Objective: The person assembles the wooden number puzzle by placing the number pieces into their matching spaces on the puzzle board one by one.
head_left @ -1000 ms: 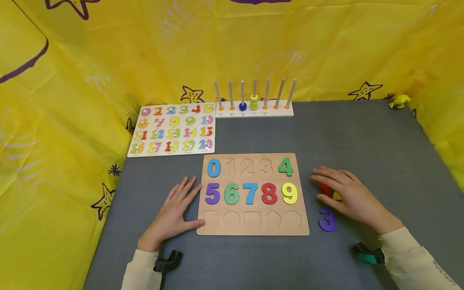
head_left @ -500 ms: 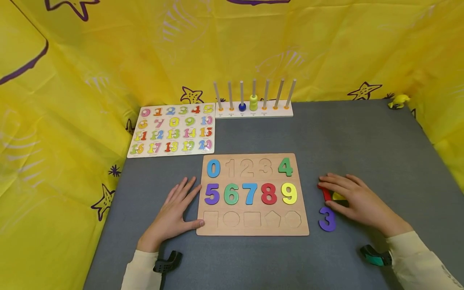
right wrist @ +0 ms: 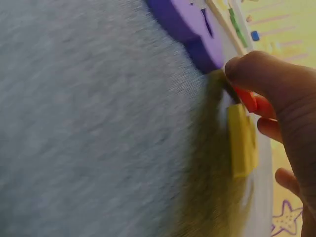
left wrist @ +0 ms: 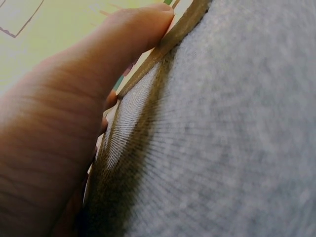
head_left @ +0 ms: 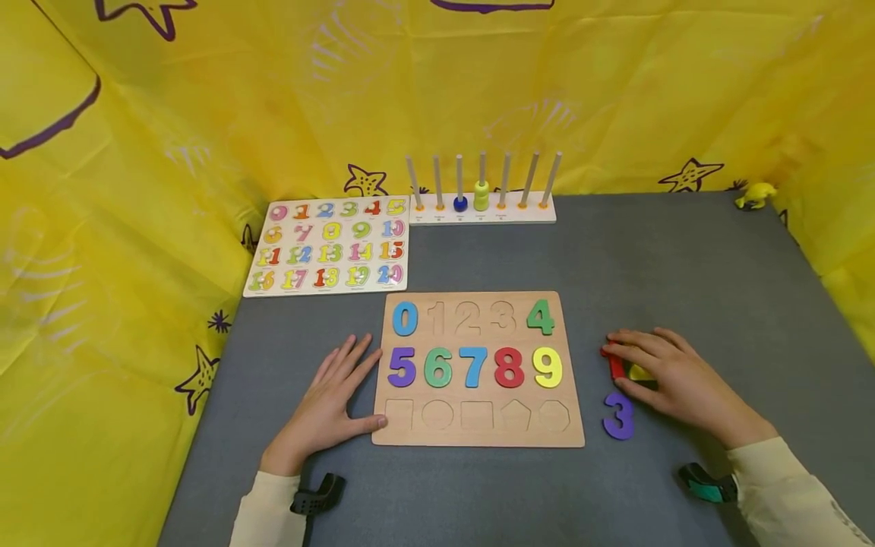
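A wooden number board [head_left: 478, 438] holds a blue 0, a green 4 and a second row from 5 to 9; its 1, 2 and 3 outlines and the shape row show bare wood. My left hand [head_left: 317, 410] rests at the board's left edge, fingers straight and spread, thumb on the lower left corner. To the right of the board, my right hand [head_left: 683, 387] pinches a red number 1 [head_left: 617, 368] between thumb and fingers. A yellow piece [right wrist: 239, 143] lies under that hand, partly hidden. Just nearer stands clear a purple number 3 [head_left: 620, 416], flat on the table.
Behind the board at left lies a second number puzzle [head_left: 326, 286], filled from 0 to 20. Beside it stands a peg counter [head_left: 519, 216] with blue and green beads. A small yellow toy [head_left: 755, 195] sits at the far right corner, against the yellow curtain [head_left: 273, 114].
My right hand has shifted slightly right and nearer, its thumb and fingers now closing about the red 1, which shows more. My left hand has stayed at the board's edge.
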A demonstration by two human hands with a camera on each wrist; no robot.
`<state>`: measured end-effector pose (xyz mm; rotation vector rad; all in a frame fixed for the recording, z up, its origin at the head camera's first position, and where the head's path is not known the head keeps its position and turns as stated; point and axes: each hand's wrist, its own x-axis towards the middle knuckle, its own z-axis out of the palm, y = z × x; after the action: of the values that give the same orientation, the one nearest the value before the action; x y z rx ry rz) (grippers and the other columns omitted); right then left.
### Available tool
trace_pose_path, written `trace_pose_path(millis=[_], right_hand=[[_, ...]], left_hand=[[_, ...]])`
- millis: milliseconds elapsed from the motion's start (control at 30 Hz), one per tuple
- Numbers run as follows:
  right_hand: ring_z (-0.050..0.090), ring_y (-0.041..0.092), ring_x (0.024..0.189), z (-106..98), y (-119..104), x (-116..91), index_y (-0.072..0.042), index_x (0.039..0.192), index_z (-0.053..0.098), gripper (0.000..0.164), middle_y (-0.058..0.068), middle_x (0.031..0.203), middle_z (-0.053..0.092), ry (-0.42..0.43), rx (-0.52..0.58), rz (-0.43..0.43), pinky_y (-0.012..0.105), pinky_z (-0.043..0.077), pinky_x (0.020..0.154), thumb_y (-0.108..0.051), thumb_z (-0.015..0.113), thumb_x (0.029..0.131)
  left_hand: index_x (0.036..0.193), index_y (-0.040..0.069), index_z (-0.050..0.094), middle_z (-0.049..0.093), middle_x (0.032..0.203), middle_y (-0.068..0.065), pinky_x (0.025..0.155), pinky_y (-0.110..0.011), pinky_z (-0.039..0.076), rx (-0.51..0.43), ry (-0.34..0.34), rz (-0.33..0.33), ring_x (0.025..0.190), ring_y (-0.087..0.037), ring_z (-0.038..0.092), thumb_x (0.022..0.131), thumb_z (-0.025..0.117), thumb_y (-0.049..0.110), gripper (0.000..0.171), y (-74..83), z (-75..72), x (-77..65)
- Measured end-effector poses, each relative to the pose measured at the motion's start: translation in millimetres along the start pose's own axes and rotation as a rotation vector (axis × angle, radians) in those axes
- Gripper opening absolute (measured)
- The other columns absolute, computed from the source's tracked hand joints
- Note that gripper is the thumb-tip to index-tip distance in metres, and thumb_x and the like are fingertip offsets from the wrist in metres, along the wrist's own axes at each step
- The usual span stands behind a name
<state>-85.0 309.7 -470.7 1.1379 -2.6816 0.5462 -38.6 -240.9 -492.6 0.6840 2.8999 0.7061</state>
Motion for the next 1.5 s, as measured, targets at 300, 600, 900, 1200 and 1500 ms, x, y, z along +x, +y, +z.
trace_pose_path(millis=[300,600,900,1200,1500], right_hand=[[0.057,0.03,0.119,2,-26,93,-0.01,0.131,0.068,0.057,0.009,0.133,0.063,-0.009,0.041,-0.065,0.054,0.033,0.114,-0.026,0.086,0.079],[0.055,0.026,0.122,52,-71,191,-0.013,0.134,0.067,0.048,0.006,0.135,0.062,-0.137,0.129,-0.163,0.046,0.037,0.112,-0.033,0.074,0.092],[0.057,0.024,0.123,84,-87,222,-0.013,0.131,0.068,0.043,0.005,0.133,0.063,-0.179,0.083,-0.106,0.043,0.035,0.114,-0.036,0.069,0.095],[0.057,0.027,0.122,93,-102,222,-0.013,0.131,0.068,0.045,0.006,0.133,0.062,-0.202,0.037,-0.015,0.042,0.039,0.112,-0.041,0.07,0.095],[0.054,0.028,0.13,92,-110,224,-0.013,0.133,0.067,0.047,0.008,0.138,0.061,-0.201,0.039,0.01,0.048,0.036,0.114,-0.041,0.07,0.096]], left_hand=[[0.161,0.015,0.033,0.018,0.168,-0.009,0.122,-0.051,0.004,0.017,0.027,0.011,0.155,-0.033,0.006,0.077,0.078,0.065,0.107,-3.8,-4.0,-3.6],[0.162,0.018,0.03,0.018,0.168,-0.007,0.122,-0.049,0.003,0.015,0.003,0.02,0.155,-0.032,0.006,0.079,0.074,0.068,0.106,-3.2,3.3,-2.5],[0.162,0.018,0.031,0.018,0.168,-0.007,0.122,-0.048,0.004,0.023,0.011,0.029,0.155,-0.032,0.007,0.078,0.075,0.067,0.106,-1.8,4.7,-1.8],[0.161,0.017,0.031,0.019,0.168,-0.007,0.122,-0.049,0.004,0.013,0.021,0.033,0.155,-0.032,0.007,0.079,0.076,0.066,0.106,-1.5,3.0,-1.2],[0.161,0.016,0.032,0.019,0.168,-0.008,0.122,-0.051,0.005,0.013,0.032,0.034,0.155,-0.032,0.008,0.079,0.076,0.065,0.106,-1.3,1.4,-2.1]])
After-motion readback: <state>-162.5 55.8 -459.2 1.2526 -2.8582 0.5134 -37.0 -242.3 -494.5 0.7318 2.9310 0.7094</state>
